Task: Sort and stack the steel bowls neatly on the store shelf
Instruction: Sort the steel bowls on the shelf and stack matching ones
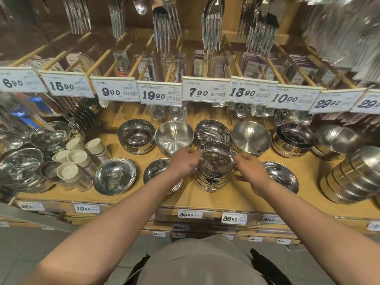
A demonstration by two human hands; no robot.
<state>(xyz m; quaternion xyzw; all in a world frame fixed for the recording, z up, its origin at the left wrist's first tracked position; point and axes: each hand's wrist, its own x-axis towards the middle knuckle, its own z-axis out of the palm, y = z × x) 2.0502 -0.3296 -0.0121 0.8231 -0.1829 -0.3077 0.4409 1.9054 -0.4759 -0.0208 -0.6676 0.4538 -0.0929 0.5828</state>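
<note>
Both hands working the front-centre stack (213,177) on the shelf (127,199). Left hand (185,161) and right hand (251,171) pinching top bowl (216,161) by its rim, w/ it sitting in the stack. Risk: slick rim slipping or bowl seating crooked, toppling stack into flat dishes (282,174) beside. Back-row bowls (173,137) sitting behind, apart.

A wooden store shelf (205,199) runs across a shop aisle under warm, yellowish light, its front edge lined with small price labels (234,218). Above it, a row of larger white price tags (160,95) hangs from wooden rails (98,58), with packaged forks (211,25) and other cutlery suspended in clear wrappers against a wood-toned back panel. Pale grey floor tiles (30,249) show below the shelf
</note>
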